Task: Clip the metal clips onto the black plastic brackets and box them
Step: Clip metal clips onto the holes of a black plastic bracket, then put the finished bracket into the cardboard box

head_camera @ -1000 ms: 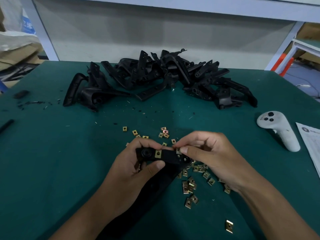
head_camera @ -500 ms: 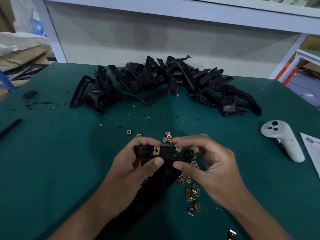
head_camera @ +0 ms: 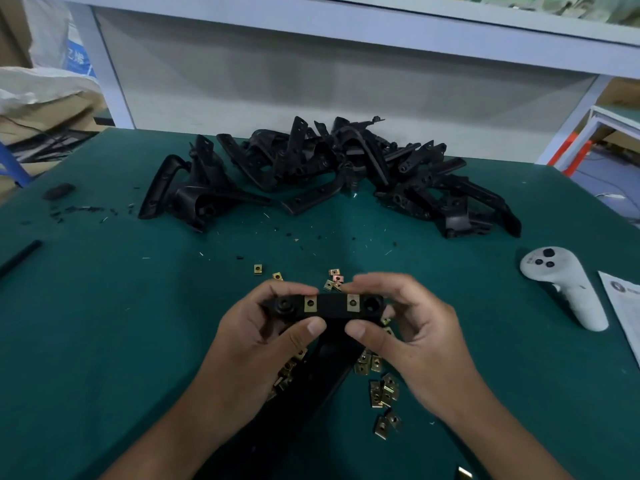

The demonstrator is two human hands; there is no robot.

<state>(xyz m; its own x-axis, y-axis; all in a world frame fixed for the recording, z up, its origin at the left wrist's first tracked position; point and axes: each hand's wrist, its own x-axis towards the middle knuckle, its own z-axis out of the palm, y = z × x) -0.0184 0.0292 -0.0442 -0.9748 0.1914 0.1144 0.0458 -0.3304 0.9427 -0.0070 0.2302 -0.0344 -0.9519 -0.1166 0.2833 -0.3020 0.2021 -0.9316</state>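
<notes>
Both hands hold one black plastic bracket [head_camera: 330, 308] just above the green table [head_camera: 104, 323]. Its top bar faces me and carries two brass metal clips [head_camera: 310, 303]. My left hand [head_camera: 263, 337] grips the bar's left end, thumb in front and fingers behind. At the right end my right hand [head_camera: 408, 330] grips it the same way. The bracket's long arm runs down toward me between my wrists. Several loose metal clips [head_camera: 382, 393] lie scattered on the table under and around my hands. No box is in view.
A heap of black brackets [head_camera: 329, 168] fills the back of the table. A white handheld controller [head_camera: 568, 289] and a printed sheet [head_camera: 623, 306] lie at the right. A black rod [head_camera: 19, 258] and black scraps [head_camera: 59, 192] lie at the left.
A second clip now sits on the bracket's right side, where my right hand was pinching one a second ago. My right hand has shifted to grip the bar's right end.
</notes>
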